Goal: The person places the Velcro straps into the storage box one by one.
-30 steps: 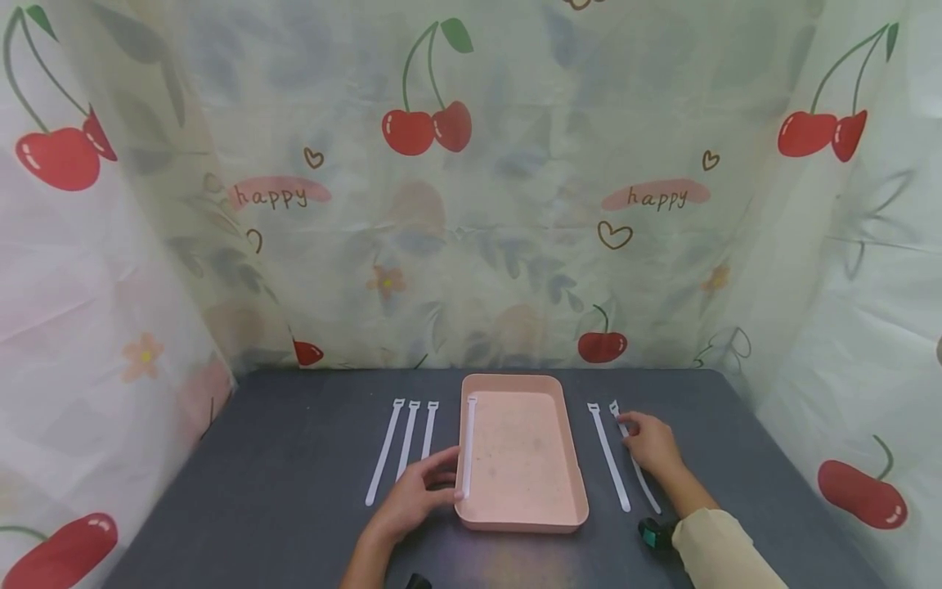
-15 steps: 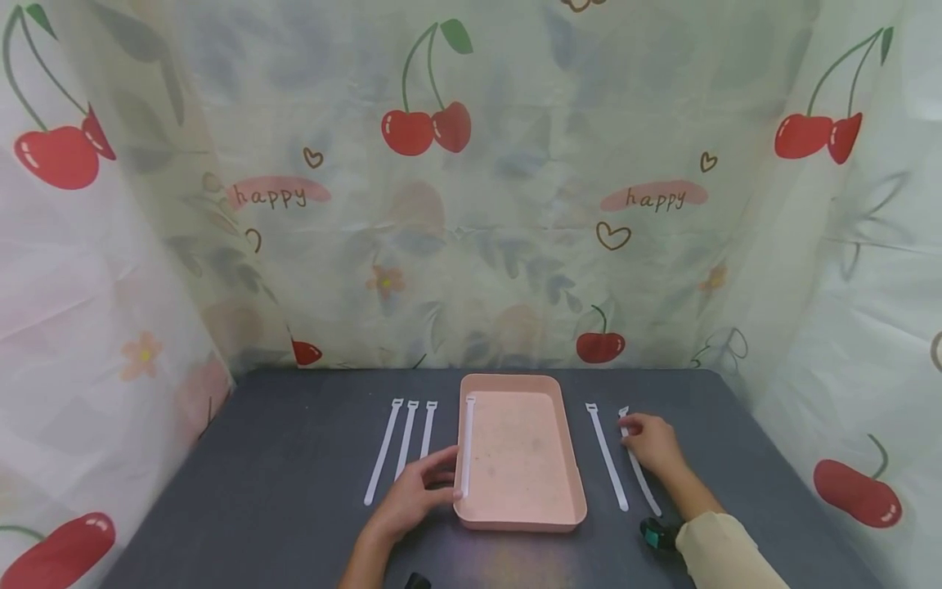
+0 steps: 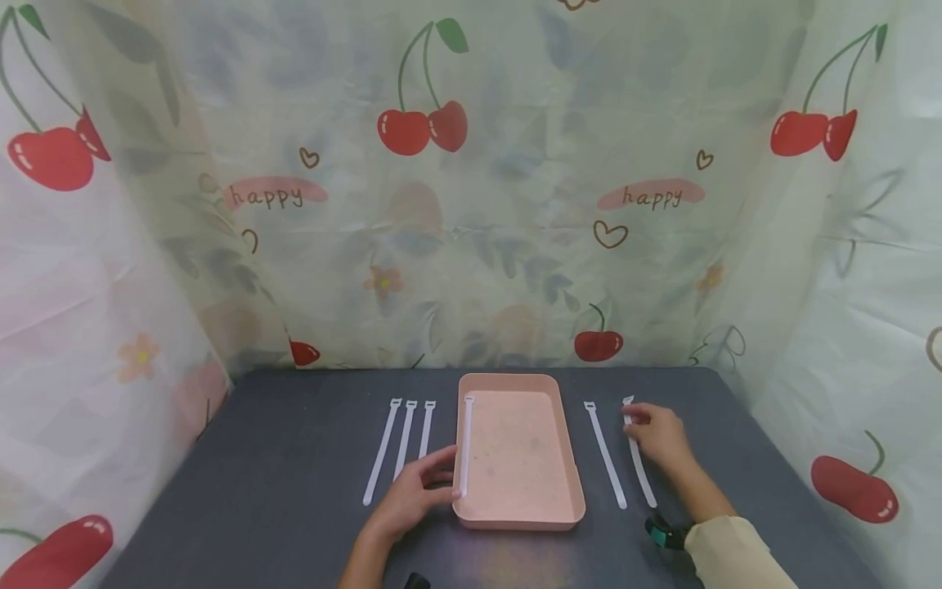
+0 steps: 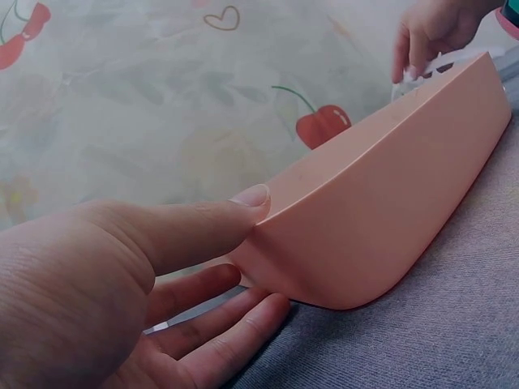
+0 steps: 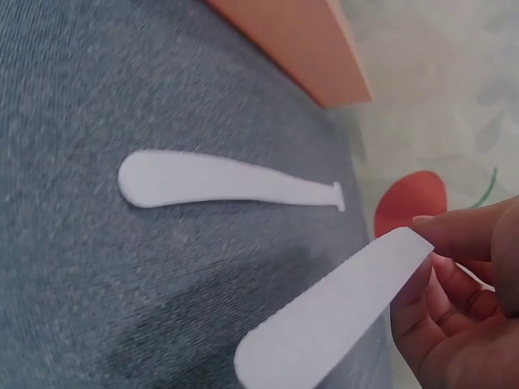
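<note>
My left hand (image 3: 414, 495) holds the left side of a shallow pink tray (image 3: 578, 491). In the left wrist view, its thumb rests on the tray's rim and its other fingers lie against the outside. One white cable tie strap (image 3: 467, 446) with a slotted head lies along the tray's left inner side. My right hand (image 3: 660, 438) pinches another white cable tie strap (image 3: 643, 474) near its slotted head; the rounded tail hangs toward the viewer in the right wrist view. Left of that hand, a third strap (image 3: 607, 458) lies flat on the table.
Several white straps (image 3: 383, 451) lie side by side left of the tray, some partly hidden by my left hand. The dark grey table (image 3: 280, 466) is enclosed by a cherry-printed curtain (image 3: 456, 270) at the back and sides.
My right hand has shifted slightly right with the strap, whose slotted head has turned more upright. My left hand has stayed on the tray.
</note>
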A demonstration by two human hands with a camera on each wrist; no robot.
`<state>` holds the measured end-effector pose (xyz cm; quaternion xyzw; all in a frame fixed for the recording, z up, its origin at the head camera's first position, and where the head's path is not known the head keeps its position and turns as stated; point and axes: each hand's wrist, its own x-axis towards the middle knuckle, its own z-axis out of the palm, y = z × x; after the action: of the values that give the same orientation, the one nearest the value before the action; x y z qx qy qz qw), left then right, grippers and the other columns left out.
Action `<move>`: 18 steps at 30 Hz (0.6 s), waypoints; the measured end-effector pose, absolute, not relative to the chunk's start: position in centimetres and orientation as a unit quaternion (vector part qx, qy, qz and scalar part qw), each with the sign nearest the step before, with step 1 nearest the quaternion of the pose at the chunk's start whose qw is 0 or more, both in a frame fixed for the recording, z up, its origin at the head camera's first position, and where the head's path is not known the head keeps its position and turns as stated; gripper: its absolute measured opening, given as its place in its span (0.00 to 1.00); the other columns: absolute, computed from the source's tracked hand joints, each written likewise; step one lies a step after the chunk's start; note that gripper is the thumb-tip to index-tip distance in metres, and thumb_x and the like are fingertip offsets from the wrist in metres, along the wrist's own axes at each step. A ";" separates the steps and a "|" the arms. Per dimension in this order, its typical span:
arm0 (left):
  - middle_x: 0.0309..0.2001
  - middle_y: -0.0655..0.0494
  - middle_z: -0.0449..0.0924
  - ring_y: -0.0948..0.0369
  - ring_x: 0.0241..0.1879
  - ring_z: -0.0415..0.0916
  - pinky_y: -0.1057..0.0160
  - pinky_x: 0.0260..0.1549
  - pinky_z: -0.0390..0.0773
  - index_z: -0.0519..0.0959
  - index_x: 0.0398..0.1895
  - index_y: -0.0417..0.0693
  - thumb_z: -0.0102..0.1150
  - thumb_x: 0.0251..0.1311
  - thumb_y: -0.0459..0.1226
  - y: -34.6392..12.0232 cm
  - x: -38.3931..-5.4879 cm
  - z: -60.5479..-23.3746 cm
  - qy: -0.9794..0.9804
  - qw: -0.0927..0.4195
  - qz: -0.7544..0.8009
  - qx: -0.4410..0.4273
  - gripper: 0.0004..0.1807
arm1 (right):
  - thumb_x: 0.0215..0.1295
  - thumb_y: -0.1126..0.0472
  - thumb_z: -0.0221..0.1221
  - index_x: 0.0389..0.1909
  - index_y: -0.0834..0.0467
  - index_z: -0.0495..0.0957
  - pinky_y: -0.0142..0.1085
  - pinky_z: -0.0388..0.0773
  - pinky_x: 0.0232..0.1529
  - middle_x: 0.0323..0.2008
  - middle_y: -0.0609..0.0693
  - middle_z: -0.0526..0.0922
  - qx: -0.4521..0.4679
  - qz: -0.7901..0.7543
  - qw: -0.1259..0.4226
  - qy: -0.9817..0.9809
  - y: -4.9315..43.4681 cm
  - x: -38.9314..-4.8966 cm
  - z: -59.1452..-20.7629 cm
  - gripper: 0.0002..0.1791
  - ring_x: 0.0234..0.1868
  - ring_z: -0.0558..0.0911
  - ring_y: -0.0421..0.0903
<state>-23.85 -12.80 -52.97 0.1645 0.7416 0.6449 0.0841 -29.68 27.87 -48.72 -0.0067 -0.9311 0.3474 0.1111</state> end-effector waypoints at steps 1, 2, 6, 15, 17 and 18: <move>0.60 0.38 0.72 0.46 0.54 0.76 0.63 0.47 0.77 0.67 0.69 0.39 0.67 0.54 0.29 -12.8 -23.9 -53.0 0.741 0.083 0.645 0.165 0.36 | 0.58 0.70 0.63 0.47 0.69 0.81 0.40 0.74 0.29 0.34 0.58 0.80 -0.008 0.353 0.109 -0.929 27.7 -29.6 -48.5 0.15 0.33 0.78 0.52; 0.60 0.37 0.72 0.46 0.54 0.75 0.63 0.47 0.77 0.66 0.69 0.38 0.67 0.54 0.29 -12.8 -23.9 -53.0 0.740 0.084 0.646 0.165 0.37 | 0.58 0.70 0.63 0.47 0.69 0.80 0.39 0.75 0.28 0.35 0.58 0.80 -0.010 0.360 0.107 -0.927 27.6 -29.5 -48.3 0.15 0.33 0.78 0.51; 0.60 0.34 0.71 0.42 0.54 0.74 0.64 0.46 0.77 0.65 0.69 0.35 0.66 0.55 0.27 -12.9 -24.0 -53.2 0.736 0.086 0.650 0.168 0.37 | 0.61 0.70 0.61 0.51 0.68 0.79 0.38 0.76 0.29 0.37 0.59 0.80 -0.024 0.387 0.091 -0.917 26.8 -29.2 -47.4 0.16 0.32 0.78 0.50; 0.60 0.35 0.71 0.43 0.54 0.75 0.65 0.46 0.77 0.65 0.69 0.35 0.66 0.55 0.28 -12.8 -24.0 -53.1 0.735 0.085 0.652 0.169 0.37 | 0.66 0.67 0.59 0.56 0.66 0.77 0.40 0.79 0.37 0.43 0.60 0.80 -0.031 0.468 0.061 -0.881 25.3 -29.7 -46.2 0.18 0.40 0.78 0.52; 0.60 0.35 0.71 0.44 0.54 0.75 0.64 0.46 0.77 0.65 0.69 0.36 0.67 0.54 0.28 -12.9 -23.9 -53.1 0.731 0.084 0.655 0.173 0.37 | 0.67 0.67 0.58 0.57 0.66 0.76 0.41 0.79 0.38 0.44 0.59 0.79 -0.032 0.488 0.053 -0.871 25.0 -29.9 -46.2 0.19 0.40 0.78 0.51; 0.60 0.35 0.71 0.44 0.54 0.75 0.64 0.46 0.77 0.65 0.69 0.36 0.67 0.54 0.28 -12.9 -23.8 -53.1 0.729 0.082 0.657 0.174 0.37 | 0.67 0.67 0.58 0.58 0.66 0.76 0.41 0.79 0.38 0.44 0.59 0.79 -0.033 0.496 0.050 -0.866 24.8 -30.1 -46.2 0.19 0.41 0.78 0.51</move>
<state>-23.84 -12.89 -53.07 0.1740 0.7293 0.6565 0.0825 -30.06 24.78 -46.19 -0.0331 -0.8663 0.4959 0.0497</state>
